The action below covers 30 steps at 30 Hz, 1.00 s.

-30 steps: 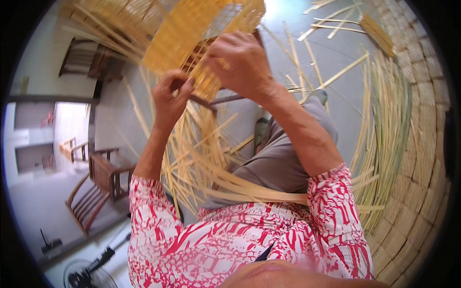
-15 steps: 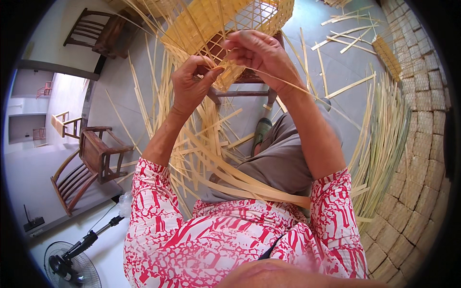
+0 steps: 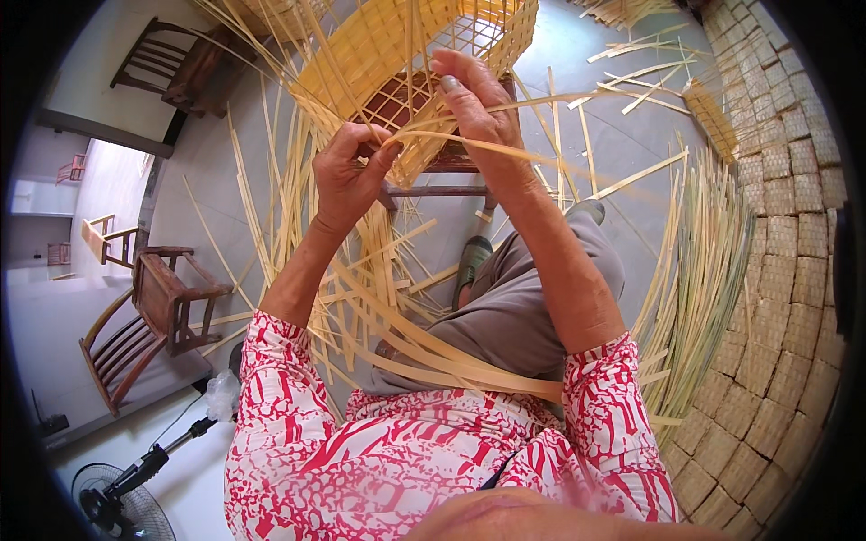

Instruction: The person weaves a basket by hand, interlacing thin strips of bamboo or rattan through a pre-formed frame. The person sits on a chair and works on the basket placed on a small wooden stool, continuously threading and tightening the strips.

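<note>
A yellow basket (image 3: pixel 336 65) of woven flat strips, probably bamboo, sits on a dark red wooden stool (image 3: pixel 437 190) in front of me, with loose strip ends standing up from it. My left hand (image 3: pixel 350 167) is closed at the near corner of the basket, thumb and forefinger pinching a strip against its edge. A thin pale strip (image 3: pixel 469 142) bends out from that pinch and runs rightward across my right wrist. My right hand (image 3: pixel 483 113) is raised above the near side, thumb and fingers around another strip that trails off to the right. Its fingertips are partly hidden.
Long loose strips (image 3: pixel 397 325) lie across my lap and the floor at left. A bundle of thin greenish strips (image 3: pixel 699 279) lies at right, beside stacked woven blocks (image 3: pixel 785 298). Wooden chairs (image 3: pixel 149 311) and a black fan (image 3: pixel 122 491) stand at left.
The thin strip has swung up and now bows across my right wrist. My right hand has turned, its thumb now over a strip. The view has shifted slightly.
</note>
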Each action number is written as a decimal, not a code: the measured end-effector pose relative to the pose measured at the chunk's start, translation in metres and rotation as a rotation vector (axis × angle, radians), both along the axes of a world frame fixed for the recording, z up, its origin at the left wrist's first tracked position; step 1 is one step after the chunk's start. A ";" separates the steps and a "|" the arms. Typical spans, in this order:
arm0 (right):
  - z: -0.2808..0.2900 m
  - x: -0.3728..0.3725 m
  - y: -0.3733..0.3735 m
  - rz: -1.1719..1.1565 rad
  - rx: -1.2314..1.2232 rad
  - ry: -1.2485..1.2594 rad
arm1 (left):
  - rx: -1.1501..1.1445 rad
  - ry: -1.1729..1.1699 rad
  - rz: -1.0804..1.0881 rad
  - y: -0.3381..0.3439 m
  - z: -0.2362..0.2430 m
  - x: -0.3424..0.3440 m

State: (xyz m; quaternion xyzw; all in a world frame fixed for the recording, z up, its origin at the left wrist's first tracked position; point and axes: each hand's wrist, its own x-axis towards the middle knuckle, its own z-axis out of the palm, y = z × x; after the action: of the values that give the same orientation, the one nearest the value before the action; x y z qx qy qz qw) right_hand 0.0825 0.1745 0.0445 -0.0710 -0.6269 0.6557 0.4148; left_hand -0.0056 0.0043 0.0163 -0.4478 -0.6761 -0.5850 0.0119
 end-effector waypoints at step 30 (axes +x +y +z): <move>-0.034 0.018 0.051 0.318 -0.224 -0.222 | -0.657 0.035 -0.249 -0.023 0.070 -0.078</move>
State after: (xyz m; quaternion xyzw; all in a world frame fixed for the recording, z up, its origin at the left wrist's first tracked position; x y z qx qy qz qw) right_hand 0.1007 0.2255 0.0107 -0.0885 -0.5950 0.7668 0.2242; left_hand -0.0834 -0.0183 0.0860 -0.5168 -0.7680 -0.3255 -0.1927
